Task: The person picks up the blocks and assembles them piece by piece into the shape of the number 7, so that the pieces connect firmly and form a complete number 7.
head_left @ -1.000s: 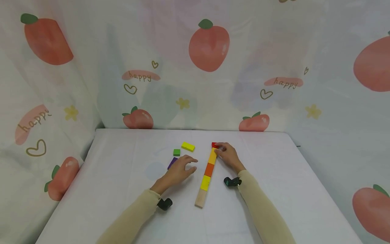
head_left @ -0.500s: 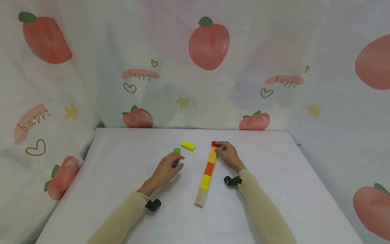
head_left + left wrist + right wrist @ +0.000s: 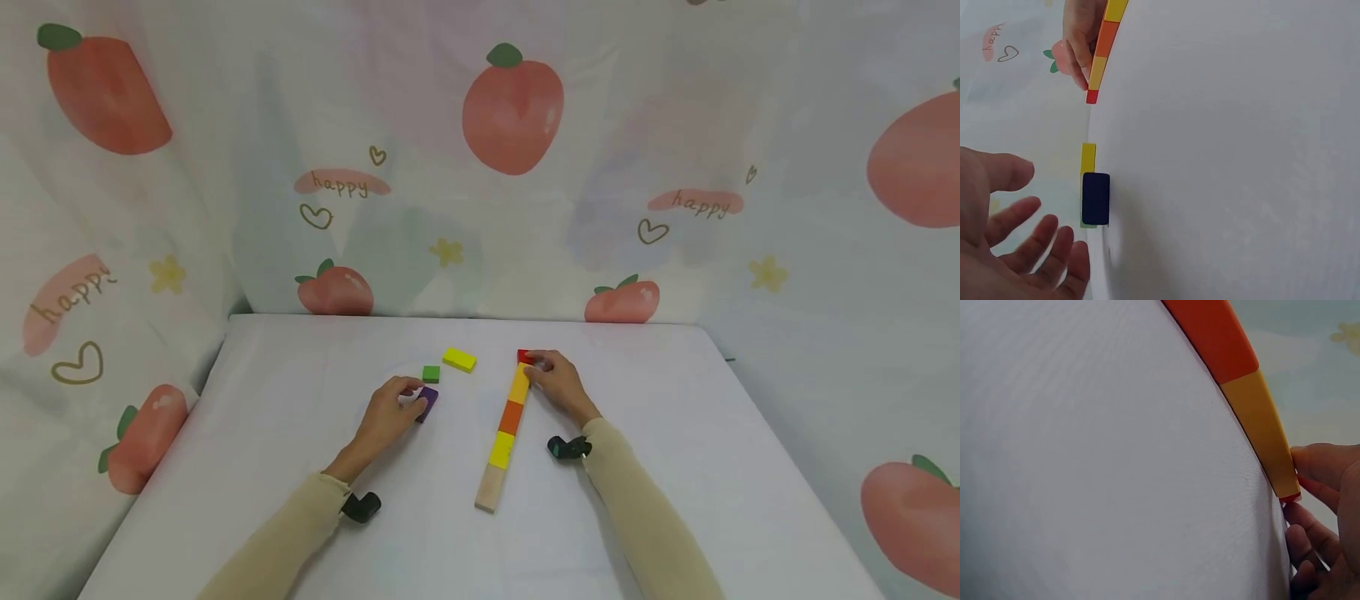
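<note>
A line of blocks runs down the middle in the head view: a red block (image 3: 524, 356) at the far end, an amber block (image 3: 519, 383), an orange block (image 3: 511, 417), a yellow block (image 3: 502, 450) and a plain wooden block (image 3: 490, 488) nearest. My right hand (image 3: 561, 384) grips the far end, thumb against the amber block's side and fingers bent at the red block. Beside a purple block (image 3: 427, 403), my left hand (image 3: 390, 414) is spread; in the left wrist view its fingers (image 3: 1044, 237) stand apart from that block.
Beyond the purple block lie a small green block (image 3: 431, 374) and a loose yellow block (image 3: 459, 360). A white cloth covers the table (image 3: 630, 533). A fruit-print curtain (image 3: 420, 100) hangs behind and at the sides.
The left hand has moved leftward, across the purple block, to its left side, leaving the block uncovered. The right hand has stayed at the far end of the line.
</note>
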Demonstrator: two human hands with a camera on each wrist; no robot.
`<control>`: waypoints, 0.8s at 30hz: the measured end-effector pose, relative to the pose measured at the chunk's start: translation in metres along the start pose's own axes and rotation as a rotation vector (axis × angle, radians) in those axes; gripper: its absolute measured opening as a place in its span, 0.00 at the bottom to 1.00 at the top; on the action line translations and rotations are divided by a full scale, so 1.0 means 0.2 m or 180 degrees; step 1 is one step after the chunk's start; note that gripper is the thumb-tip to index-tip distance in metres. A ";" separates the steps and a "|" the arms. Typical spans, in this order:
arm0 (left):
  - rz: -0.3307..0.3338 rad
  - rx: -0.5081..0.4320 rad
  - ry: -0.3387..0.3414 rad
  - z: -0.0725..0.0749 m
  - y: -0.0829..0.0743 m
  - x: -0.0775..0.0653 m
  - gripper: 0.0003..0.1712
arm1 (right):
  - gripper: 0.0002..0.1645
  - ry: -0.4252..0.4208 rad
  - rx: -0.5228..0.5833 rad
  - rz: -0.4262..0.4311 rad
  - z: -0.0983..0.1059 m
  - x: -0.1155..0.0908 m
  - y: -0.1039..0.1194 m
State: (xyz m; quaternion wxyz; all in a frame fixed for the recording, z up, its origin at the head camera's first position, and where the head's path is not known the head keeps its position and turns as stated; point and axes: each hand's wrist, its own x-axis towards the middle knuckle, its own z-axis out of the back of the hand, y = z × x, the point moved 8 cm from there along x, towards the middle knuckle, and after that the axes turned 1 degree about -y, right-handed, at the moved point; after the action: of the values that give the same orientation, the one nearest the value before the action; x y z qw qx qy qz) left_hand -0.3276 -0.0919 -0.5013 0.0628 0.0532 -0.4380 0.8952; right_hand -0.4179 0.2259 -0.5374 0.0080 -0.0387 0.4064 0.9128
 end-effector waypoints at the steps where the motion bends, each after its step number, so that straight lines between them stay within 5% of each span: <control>1: 0.0031 0.0016 0.0022 0.00 0.01 0.00 0.20 | 0.25 0.0007 -0.0005 0.0003 0.00 0.00 0.00; 24: 0.0318 0.0274 0.0392 -0.07 0.11 0.02 0.30 | 0.26 -0.0008 -0.0039 0.0038 0.00 0.00 0.01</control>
State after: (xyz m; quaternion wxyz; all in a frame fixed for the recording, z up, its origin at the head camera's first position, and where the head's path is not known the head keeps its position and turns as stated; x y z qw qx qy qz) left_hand -0.3360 -0.0935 -0.5261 0.0426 -0.0213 -0.3966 0.9168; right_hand -0.4178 0.2255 -0.5361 0.0028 -0.0353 0.4010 0.9154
